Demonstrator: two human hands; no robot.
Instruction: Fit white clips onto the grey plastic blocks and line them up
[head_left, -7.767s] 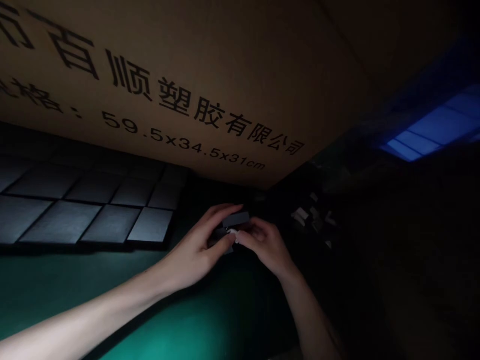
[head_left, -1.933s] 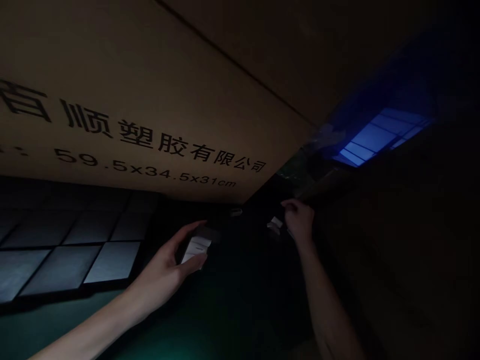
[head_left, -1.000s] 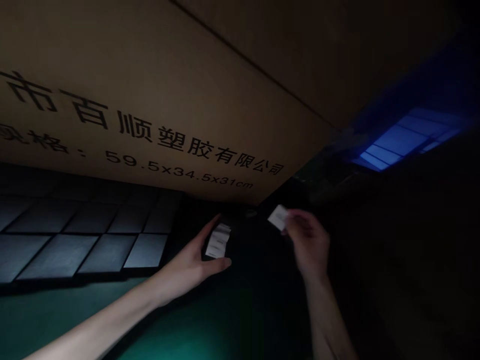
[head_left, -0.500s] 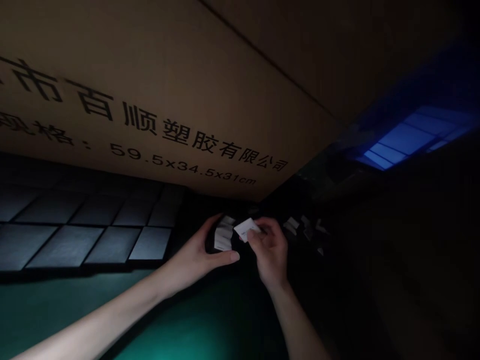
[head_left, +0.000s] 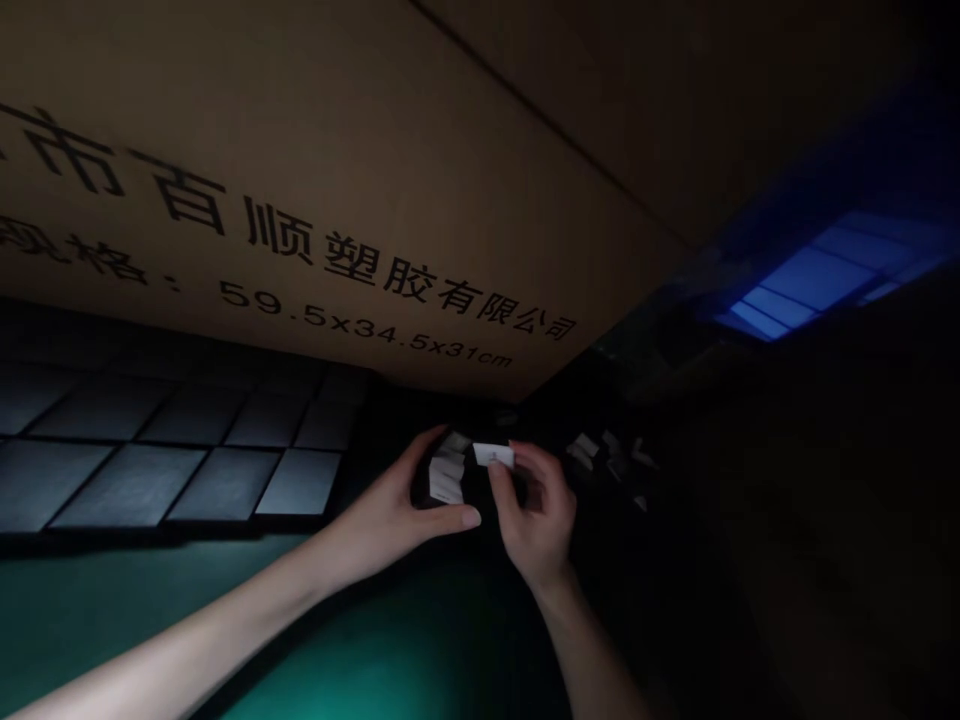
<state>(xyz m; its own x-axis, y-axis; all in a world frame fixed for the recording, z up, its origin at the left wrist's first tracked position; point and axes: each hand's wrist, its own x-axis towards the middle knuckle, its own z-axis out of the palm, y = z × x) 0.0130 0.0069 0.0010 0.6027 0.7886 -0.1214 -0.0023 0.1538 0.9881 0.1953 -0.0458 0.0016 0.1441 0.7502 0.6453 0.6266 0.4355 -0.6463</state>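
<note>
Between the thumb and fingers of my right hand [head_left: 538, 510] is a small white folded paper [head_left: 493, 455] with a little dark print, held up at a tilt. To its left, my left hand [head_left: 409, 510] curls around a row of similar small white folded papers [head_left: 447, 478]. Its thumb stretches out below them, and its other fingers are mostly hidden behind. A narrow dark gap separates the single paper from that row. Whether a dark container sits under the row, I cannot make out.
A large printed cardboard box [head_left: 300, 200] rises just behind my hands. Rows of dark flat boxes [head_left: 187, 485] cover the left of the green surface [head_left: 352, 660]. More white papers [head_left: 583, 450] lie scattered at right, before a blue glossy object [head_left: 810, 270].
The paper in my right hand has turned and now shows a narrower face. My right fingers have shifted slightly on it. My left hand stays nearly in place.
</note>
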